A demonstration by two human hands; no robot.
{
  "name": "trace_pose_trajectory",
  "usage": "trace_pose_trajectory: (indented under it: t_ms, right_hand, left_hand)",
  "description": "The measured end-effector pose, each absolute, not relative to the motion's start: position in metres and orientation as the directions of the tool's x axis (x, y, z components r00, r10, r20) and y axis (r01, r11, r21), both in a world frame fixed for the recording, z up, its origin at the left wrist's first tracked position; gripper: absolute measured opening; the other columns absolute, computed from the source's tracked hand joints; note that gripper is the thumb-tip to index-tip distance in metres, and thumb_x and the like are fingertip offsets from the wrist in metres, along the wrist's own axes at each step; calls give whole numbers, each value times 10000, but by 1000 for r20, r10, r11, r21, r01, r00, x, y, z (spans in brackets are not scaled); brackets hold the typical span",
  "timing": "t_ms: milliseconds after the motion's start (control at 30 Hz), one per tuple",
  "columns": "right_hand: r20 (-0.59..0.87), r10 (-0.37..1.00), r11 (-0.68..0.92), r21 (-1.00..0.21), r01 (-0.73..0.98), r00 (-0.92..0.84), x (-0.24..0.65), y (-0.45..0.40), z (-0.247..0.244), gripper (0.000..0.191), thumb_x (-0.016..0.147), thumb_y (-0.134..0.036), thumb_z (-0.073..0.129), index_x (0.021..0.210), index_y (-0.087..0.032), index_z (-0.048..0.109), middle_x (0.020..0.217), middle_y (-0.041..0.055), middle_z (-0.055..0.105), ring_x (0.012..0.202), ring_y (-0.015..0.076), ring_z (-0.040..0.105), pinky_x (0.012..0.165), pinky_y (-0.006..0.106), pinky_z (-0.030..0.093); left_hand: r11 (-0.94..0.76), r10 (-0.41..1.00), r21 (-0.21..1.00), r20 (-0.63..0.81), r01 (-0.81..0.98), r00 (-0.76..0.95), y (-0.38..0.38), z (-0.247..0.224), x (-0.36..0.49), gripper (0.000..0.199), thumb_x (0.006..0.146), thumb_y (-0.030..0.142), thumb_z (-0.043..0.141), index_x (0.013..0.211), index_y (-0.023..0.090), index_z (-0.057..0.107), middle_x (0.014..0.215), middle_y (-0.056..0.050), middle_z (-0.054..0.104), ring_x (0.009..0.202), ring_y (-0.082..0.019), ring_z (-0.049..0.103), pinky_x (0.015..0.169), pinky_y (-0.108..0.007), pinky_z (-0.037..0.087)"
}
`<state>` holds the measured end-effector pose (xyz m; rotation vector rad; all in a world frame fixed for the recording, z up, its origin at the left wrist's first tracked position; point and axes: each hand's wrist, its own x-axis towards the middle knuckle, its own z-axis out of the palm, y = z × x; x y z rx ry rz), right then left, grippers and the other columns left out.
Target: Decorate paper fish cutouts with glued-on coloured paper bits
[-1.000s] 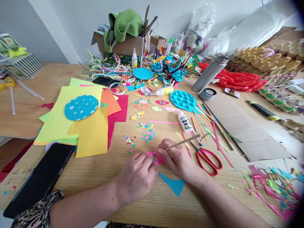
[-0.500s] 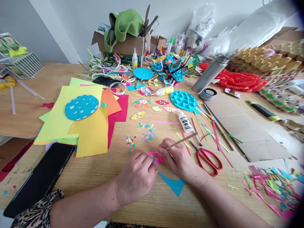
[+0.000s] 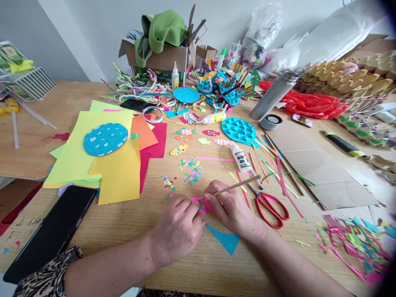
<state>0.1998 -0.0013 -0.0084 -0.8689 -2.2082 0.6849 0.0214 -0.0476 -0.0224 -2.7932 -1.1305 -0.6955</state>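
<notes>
A pink paper fish (image 3: 203,206) with small coloured bits on it lies on the table between my hands. My left hand (image 3: 179,231) is closed, its fingertips pinching the fish's left edge. In my right hand (image 3: 233,212) a thin wooden stick (image 3: 239,185) is gripped, pointing up to the right; the fingertips meet the fish's right side and hide the stick's lower end. Just below the fish is a blue paper scrap (image 3: 225,240). Tiny paper triangles (image 3: 192,176) and dots (image 3: 168,182) are scattered above my left hand. Several finished-looking paper fish (image 3: 178,149) lie farther back.
Red-handled scissors (image 3: 272,209) and a white glue bottle (image 3: 241,159) lie right of my hands. Coloured sheets (image 3: 119,177) and a black phone (image 3: 52,231) occupy the left. Farther back are a blue textured oval (image 3: 239,129) and a steel flask (image 3: 275,95). Paper scraps (image 3: 355,247) heap at right.
My right hand has shifted very slightly left, and the stick's upper end has swung a little right and down. My left hand keeps its hold on the paper fish.
</notes>
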Motion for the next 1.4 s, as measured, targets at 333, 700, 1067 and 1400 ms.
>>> trace_pose_trajectory:
  t_ms: [333,700,1067,1400]
  right_hand:
    - [392,734,644,-661,385,-555,200,0,-9,212,968,-128,420,778,-199,481,731,23,564,657,132,510,610,261,406]
    - [384,750,628,-670,396,-539,199,-1,-11,204,971,-130,424,788,-195,485,728,18,556,649,127,505,613,256,401]
    - [360,788,582,-702,410,-500,199,-4,-8,216,976,-159,429,776,-189,505,718,14,555,633,119,506,597,258,389]
    - [150,988,150,-989,-8,-40,208,7,-17,307,977,-386,477,788,-188,616,672,3,573,600,111,540,586,261,425]
  left_hand:
    - [-736,643,120,434,666,632,-48,-24,21,99,858,146,557,794,154,632,746,-48,599,720,-216,570,660,-368,474]
    - [-735,646,124,425,667,634,-47,-24,21,108,868,160,553,798,155,636,747,-48,599,720,-221,564,656,-374,473]
    - [-736,640,115,439,668,631,-47,-26,21,95,847,153,581,757,162,612,750,-41,597,707,-208,551,655,-366,445]
    - [-735,638,120,456,667,621,-48,-26,21,112,855,172,575,753,154,618,736,-40,580,723,-213,553,665,-368,445]
